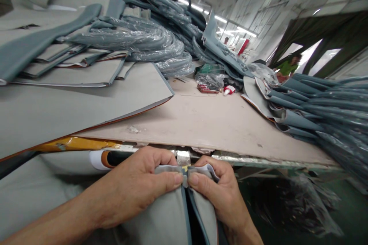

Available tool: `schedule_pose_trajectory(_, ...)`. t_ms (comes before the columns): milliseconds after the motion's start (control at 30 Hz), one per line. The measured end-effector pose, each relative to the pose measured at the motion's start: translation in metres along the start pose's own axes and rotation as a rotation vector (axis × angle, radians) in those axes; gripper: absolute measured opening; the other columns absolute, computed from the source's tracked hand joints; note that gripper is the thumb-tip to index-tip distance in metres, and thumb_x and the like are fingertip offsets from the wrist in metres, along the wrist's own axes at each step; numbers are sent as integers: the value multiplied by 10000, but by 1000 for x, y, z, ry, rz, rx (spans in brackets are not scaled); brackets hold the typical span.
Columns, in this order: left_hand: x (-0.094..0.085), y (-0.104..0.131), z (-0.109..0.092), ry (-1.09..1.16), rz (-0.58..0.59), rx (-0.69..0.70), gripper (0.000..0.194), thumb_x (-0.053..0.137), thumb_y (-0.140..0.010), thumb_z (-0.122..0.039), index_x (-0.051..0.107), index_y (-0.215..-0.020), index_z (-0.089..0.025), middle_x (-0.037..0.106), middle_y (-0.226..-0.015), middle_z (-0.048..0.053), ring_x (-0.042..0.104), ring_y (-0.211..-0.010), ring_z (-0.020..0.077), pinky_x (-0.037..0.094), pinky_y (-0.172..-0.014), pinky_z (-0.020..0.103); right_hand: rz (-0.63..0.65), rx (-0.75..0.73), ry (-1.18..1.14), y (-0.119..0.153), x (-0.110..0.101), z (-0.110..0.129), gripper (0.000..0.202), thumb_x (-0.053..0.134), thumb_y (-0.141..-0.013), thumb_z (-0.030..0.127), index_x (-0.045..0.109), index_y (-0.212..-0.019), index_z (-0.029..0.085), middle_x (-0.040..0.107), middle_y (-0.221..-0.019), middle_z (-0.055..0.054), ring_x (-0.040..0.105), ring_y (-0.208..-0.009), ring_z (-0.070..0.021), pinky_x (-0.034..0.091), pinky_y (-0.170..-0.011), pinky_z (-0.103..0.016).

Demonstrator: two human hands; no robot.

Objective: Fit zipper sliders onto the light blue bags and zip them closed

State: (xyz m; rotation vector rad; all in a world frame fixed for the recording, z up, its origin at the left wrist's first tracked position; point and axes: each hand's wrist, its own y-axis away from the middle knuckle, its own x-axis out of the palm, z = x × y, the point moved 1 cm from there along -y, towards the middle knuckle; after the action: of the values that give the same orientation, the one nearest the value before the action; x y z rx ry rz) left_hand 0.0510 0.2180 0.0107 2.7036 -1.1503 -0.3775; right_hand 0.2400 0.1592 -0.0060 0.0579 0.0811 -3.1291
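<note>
Two edges of a grey sheet material [161, 216] with blue-grey trim meet between my hands, just in front of the table edge. My left hand [135, 183] is closed on the left edge, thumb on top and fingers curled behind. Pinched the same way, the right edge is in my right hand [220, 187]. A dark gap opens between the two edges below my thumbs. Something small and pale shows between the thumb tips, too small to name. My fingertips behind the material are hidden.
A worktable [195, 118] lies ahead. Large grey sheets [86, 103] and plastic-wrapped blue-grey rolls [138, 38] cover its left side. More blue-grey pieces [310, 103] are stacked at right. A red-and-white bottle [229, 90] stands near the back. A person [287, 67] is beyond.
</note>
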Motion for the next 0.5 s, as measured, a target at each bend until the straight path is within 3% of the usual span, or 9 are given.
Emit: schedule_pose_trajectory(500, -3, 10, -17, -144, 44, -101, 142, 613, -776, -322, 618, -762, -181, 484, -613, -64, 372, -566, 100, 269, -483, 219, 125, 139, -31, 1, -8, 1, 342, 837, -705, 364, 584, -660, 137, 442, -542, 53, 304, -512, -64, 228, -468, -195)
